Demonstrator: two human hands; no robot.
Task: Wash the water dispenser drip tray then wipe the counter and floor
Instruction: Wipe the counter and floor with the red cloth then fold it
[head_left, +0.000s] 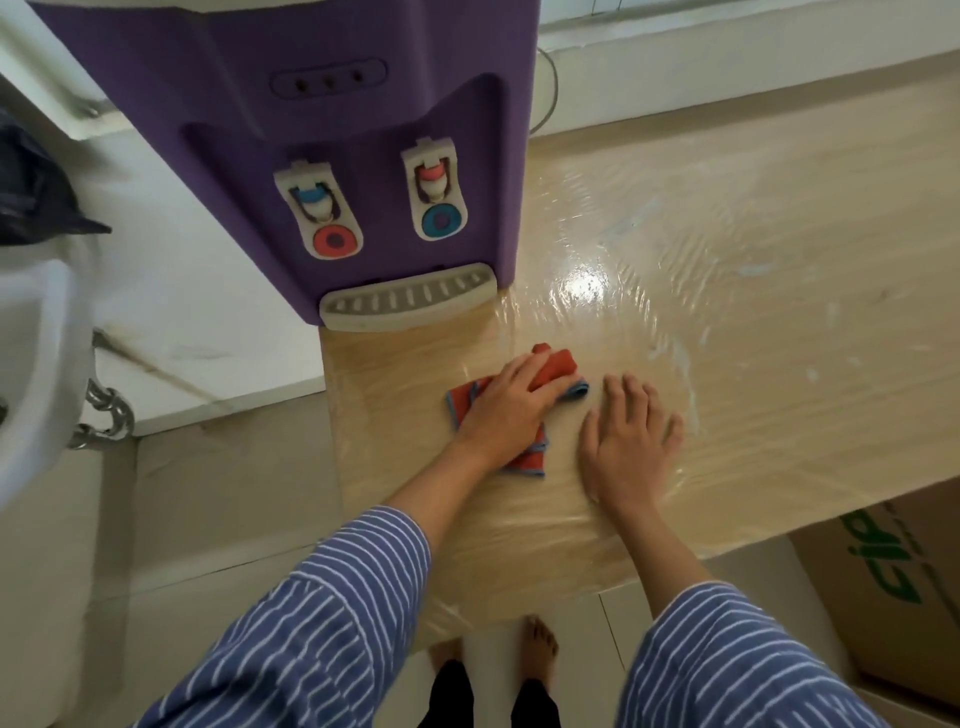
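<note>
A purple water dispenser (332, 130) stands at the back left of the counter (753, 291), which is covered in shiny clear plastic. Its grey slotted drip tray (405, 304) sits in place at the dispenser's foot. In front of it lies an orange-red cloth with blue edging (556, 364). My left hand (511, 410) presses down on the cloth, fingers laid over its bunched part. My right hand (631, 441) lies flat on the counter just right of the cloth, fingers straight.
A white sink (31, 374) with a chrome drain pipe (106, 415) is at the left. A cardboard box (893, 587) stands under the counter's right end. Pale floor tiles (218, 509) and my bare feet show below the counter's front edge.
</note>
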